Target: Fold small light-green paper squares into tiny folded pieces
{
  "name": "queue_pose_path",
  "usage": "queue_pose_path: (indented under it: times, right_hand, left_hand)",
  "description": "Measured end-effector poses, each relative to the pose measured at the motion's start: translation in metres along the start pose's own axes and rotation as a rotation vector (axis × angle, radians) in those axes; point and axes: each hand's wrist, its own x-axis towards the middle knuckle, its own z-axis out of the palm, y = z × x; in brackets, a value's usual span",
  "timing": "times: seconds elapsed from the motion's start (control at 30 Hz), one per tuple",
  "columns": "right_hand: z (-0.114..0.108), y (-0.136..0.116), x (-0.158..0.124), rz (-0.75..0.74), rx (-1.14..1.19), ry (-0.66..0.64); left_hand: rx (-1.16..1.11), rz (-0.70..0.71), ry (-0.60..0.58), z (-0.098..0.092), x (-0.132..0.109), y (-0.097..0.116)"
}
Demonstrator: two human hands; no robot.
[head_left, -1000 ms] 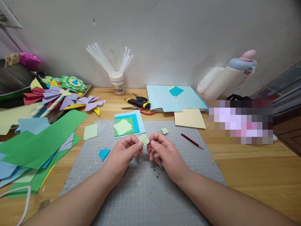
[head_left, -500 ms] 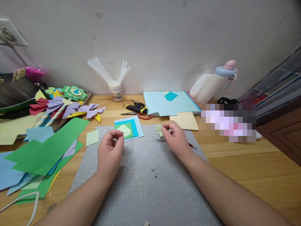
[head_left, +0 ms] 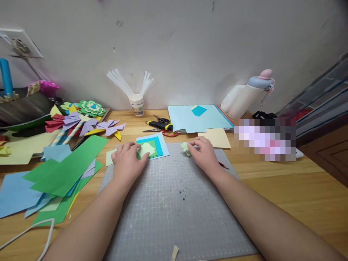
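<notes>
My left hand (head_left: 127, 159) rests on the grey cutting mat (head_left: 174, 203), its fingertips touching a pale green paper square (head_left: 146, 148) that tops a stack of green, teal and light blue squares (head_left: 160, 143). My right hand (head_left: 202, 152) is curled at the mat's far edge, fingers pinched on small folded pale green paper pieces (head_left: 185, 148).
Green and blue sheets (head_left: 62, 170) lie at the left with paper flowers (head_left: 89, 125) behind. Scissors and a knife (head_left: 160, 125), a cup of white strips (head_left: 136, 103), light blue paper (head_left: 198, 117), a cream sheet (head_left: 214, 137), a red pencil (head_left: 223, 165) and a bottle (head_left: 248, 94) lie beyond.
The hands parted from the mat's middle. My right hand carried the folded green pieces to the far edge; my left hand reached forward onto the stack of squares.
</notes>
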Motion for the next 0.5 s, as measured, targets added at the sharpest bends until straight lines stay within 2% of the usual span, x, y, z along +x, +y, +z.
queue_pose_path:
  times: [0.13, 0.23, 0.4, 0.43, 0.5]
  right_hand:
    - [0.002, -0.015, -0.013, -0.085, -0.022, -0.1]
    - [0.003, -0.014, -0.017, -0.11, -0.06, -0.121]
    - [-0.01, -0.022, -0.013, -0.091, -0.099, -0.044]
    - [-0.015, -0.028, -0.015, -0.11, -0.089, -0.02]
    - [-0.029, -0.043, -0.028, -0.26, 0.026, 0.073]
  left_hand:
    - [0.063, 0.086, -0.083, 0.002, -0.002, 0.001]
    - [0.071, 0.097, -0.107, 0.002, -0.004, 0.002]
    - [0.057, 0.125, -0.089, 0.001, -0.005, 0.002]
    - [0.04, 0.134, -0.083, 0.0, -0.005, 0.002]
    - [0.0, 0.157, -0.066, 0.0, -0.005, 0.001]
